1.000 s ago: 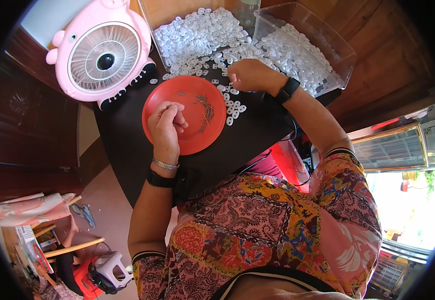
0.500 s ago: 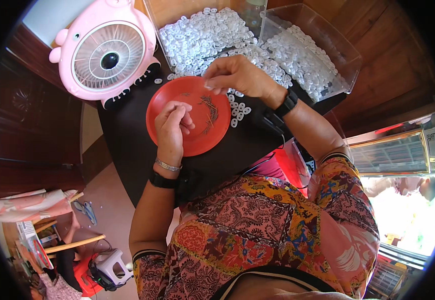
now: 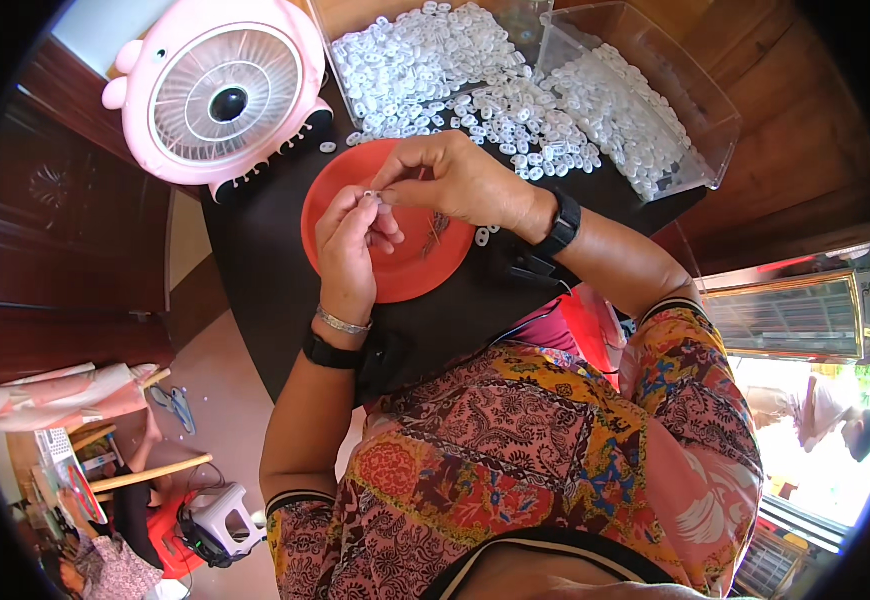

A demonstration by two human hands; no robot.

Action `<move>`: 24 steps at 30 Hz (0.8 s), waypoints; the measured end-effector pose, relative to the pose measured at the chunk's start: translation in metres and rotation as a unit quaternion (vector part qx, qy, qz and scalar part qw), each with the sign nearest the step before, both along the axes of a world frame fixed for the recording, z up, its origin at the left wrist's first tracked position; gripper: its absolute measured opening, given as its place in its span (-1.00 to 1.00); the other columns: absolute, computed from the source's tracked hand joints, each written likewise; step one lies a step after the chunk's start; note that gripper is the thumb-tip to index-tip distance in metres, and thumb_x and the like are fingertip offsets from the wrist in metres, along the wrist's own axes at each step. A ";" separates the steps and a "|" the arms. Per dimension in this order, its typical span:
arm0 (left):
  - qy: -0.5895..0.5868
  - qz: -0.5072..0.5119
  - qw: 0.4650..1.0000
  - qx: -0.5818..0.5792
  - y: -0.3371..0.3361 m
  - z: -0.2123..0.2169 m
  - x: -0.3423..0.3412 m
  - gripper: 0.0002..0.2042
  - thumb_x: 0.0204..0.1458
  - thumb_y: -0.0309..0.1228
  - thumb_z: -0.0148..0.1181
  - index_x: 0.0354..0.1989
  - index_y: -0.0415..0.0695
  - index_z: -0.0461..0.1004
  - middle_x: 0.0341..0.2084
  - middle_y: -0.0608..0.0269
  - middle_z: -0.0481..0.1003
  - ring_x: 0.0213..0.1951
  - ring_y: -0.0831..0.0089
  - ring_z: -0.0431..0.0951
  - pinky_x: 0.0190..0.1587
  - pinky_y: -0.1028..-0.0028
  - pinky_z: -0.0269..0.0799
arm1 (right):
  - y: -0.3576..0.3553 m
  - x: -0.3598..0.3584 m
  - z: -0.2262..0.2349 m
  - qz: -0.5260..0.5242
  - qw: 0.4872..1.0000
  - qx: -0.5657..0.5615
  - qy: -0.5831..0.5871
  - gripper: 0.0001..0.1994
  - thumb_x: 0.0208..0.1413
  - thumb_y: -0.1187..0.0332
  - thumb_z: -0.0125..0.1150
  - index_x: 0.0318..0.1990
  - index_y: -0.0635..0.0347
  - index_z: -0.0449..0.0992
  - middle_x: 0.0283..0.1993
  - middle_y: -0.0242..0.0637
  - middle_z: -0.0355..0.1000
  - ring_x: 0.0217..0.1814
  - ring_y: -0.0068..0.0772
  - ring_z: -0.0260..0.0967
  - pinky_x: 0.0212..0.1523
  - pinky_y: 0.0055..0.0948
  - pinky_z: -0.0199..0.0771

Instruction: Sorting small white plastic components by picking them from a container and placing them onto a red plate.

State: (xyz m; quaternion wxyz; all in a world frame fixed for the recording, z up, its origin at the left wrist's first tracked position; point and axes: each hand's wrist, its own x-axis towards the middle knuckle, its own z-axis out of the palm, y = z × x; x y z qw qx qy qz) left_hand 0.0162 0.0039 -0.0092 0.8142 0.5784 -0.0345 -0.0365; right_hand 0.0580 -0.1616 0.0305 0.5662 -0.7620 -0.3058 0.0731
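Observation:
My left hand (image 3: 352,245) and my right hand (image 3: 455,180) meet over a red plate (image 3: 410,265) on a dark table (image 3: 265,270). Between their fingertips they pinch a small white plastic piece (image 3: 373,195). A loose pile of the same small white pieces (image 3: 515,120) lies just behind the plate, spilling from two clear plastic boxes. One more white piece (image 3: 482,238) lies at the plate's right rim. A black band sits on each wrist, and a silver bracelet on the left one.
A pink pig-shaped desk fan (image 3: 220,100) stands at the back left of the table. Two clear boxes (image 3: 695,100) of white pieces stand at the back. A white stool (image 3: 220,515) and clutter lie on the floor at lower left. Another person (image 3: 835,420) bends at far right.
My right hand came back from the pile of white pieces to the plate and joined my left hand, which lifted slightly; both now pinch one small piece together.

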 end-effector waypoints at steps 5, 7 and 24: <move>0.003 -0.009 0.999 0.036 0.004 0.002 0.002 -0.81 0.11 -0.37 -0.09 -0.45 -0.18 0.40 -0.62 0.34 0.39 -0.61 0.57 0.40 -0.55 0.64 0.23 | -0.002 0.004 0.006 0.015 0.998 -0.044 -0.049 -0.88 0.02 0.50 0.22 -0.25 0.28 0.55 -0.39 -0.34 0.50 -0.30 -0.60 0.43 -0.23 -0.58 0.40; 0.006 0.002 0.999 0.039 0.006 0.002 0.001 -0.81 0.10 -0.38 -0.08 -0.47 -0.18 0.39 -0.64 0.35 0.38 -0.62 0.57 0.39 -0.56 0.64 0.22 | -0.007 0.011 0.012 -0.015 0.977 -0.184 -0.106 -0.84 -0.03 0.45 0.26 -0.26 0.24 0.56 -0.37 -0.25 0.50 -0.31 -0.49 0.46 -0.25 -0.54 0.42; 0.006 0.019 0.999 0.038 0.007 0.007 0.002 -0.83 0.06 -0.42 -0.07 -0.55 -0.14 0.34 -0.67 0.39 0.31 -0.66 0.62 0.31 -0.59 0.64 0.16 | 0.006 0.032 -0.026 0.022 0.811 -0.463 -0.358 -0.90 -0.18 0.41 0.13 -0.57 0.22 0.53 -0.56 -0.13 0.46 -0.48 -0.09 0.48 -0.52 -0.21 0.44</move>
